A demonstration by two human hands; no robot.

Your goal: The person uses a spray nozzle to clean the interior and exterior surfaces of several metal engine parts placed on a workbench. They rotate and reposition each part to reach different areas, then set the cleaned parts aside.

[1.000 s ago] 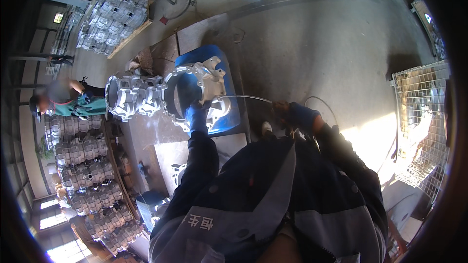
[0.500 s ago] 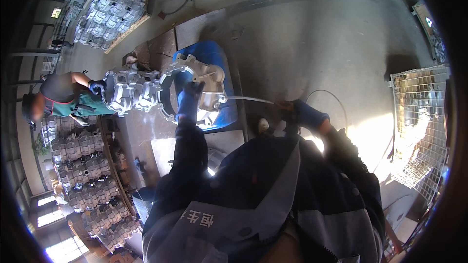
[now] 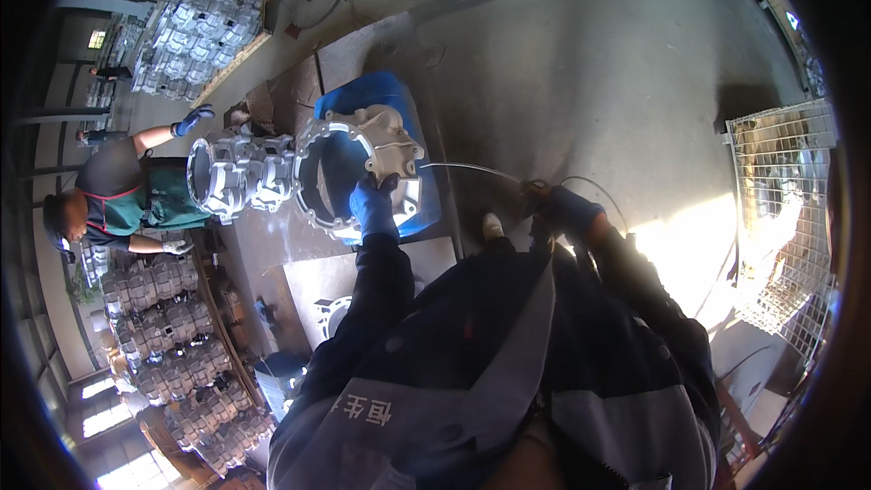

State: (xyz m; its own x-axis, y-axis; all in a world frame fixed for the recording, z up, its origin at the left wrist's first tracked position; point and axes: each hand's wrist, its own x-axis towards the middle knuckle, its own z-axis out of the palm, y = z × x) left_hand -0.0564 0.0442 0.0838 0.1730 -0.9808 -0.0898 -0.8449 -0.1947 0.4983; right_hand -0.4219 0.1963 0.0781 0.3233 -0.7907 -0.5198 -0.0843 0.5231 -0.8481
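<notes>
A large silver-grey cast metal housing (image 3: 392,147) with a wide round flanged opening rests on a blue plastic support (image 3: 372,89) on the bench. My left hand (image 3: 373,206), in a blue glove, grips the housing's near edge. My right hand (image 3: 567,210), also gloved in blue, is closed round the end of a tool with a long, thin, curved pale rod (image 3: 472,169). The rod's tip reaches the right side of the housing. The tool's grip is mostly hidden by the glove. A thin hose (image 3: 603,191) loops beside that hand.
More castings (image 3: 240,172) stand in a row left of the housing, beside a co-worker (image 3: 113,191) in a green apron. Stacked castings (image 3: 163,308) fill the left side. A wire-mesh cage (image 3: 780,218) stands right. A pale board (image 3: 304,286) lies on the near bench.
My left hand has moved from across the housing's opening to its near edge. The housing looks turned. The rod's tip has shifted up slightly. The co-worker's one hand has lifted off the neighbouring casting.
</notes>
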